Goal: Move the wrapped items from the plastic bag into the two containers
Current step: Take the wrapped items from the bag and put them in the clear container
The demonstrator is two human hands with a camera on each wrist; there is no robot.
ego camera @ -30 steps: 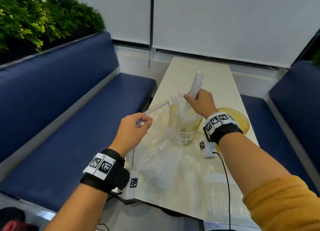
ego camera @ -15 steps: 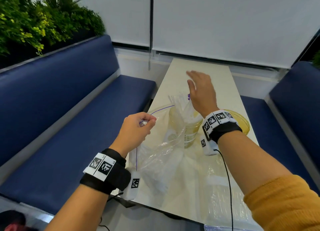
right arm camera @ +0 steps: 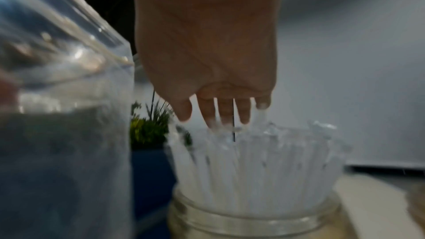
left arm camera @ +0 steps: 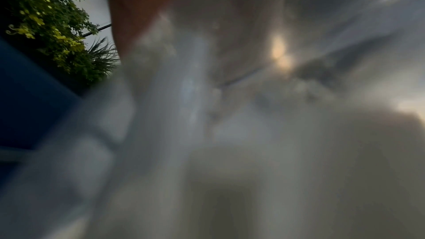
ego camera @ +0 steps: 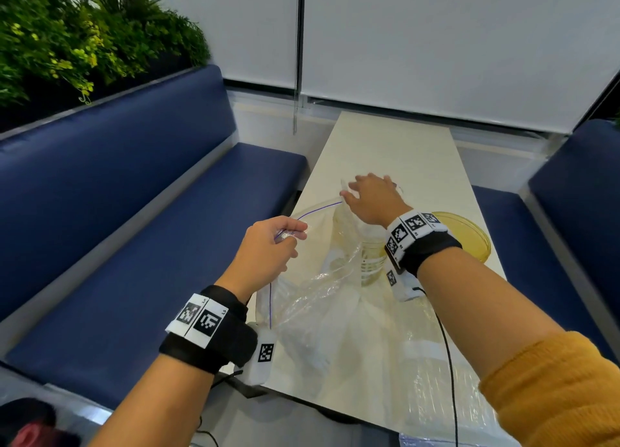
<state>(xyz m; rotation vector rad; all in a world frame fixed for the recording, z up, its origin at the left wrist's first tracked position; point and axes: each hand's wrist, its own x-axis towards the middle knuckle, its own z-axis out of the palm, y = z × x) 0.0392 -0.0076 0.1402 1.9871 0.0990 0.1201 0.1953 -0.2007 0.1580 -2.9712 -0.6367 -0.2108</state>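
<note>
A clear zip bag point(ego camera: 322, 299) with a purple seal line lies crumpled on the pale table point(ego camera: 396, 151). My left hand point(ego camera: 268, 248) pinches its upper edge and holds the mouth up. Behind the bag stands a clear yellowish jar point(ego camera: 372, 262) point(right arm camera: 253, 221) packed with upright wrapped white straws point(right arm camera: 257, 155). My right hand point(ego camera: 372, 198) point(right arm camera: 218, 108) hovers flat over the jar, fingers straight, with fingertips point(right arm camera: 226, 121) touching the straw tops. A second yellow container point(ego camera: 469, 235) sits to the right, partly hidden by my right wrist. The left wrist view is blurred by plastic.
Blue bench seats point(ego camera: 134, 245) run along both sides of the narrow table. Green plants point(ego camera: 67, 44) stand behind the left bench. A white wall with a blind cord point(ego camera: 297, 77) closes the far end. A black cable point(ego camera: 449, 362) trails from my right wrist.
My right hand let go of the wrapped straws into the jar, rose open, then came down flat onto the straw tops. The left hand kept its pinch on the bag edge.
</note>
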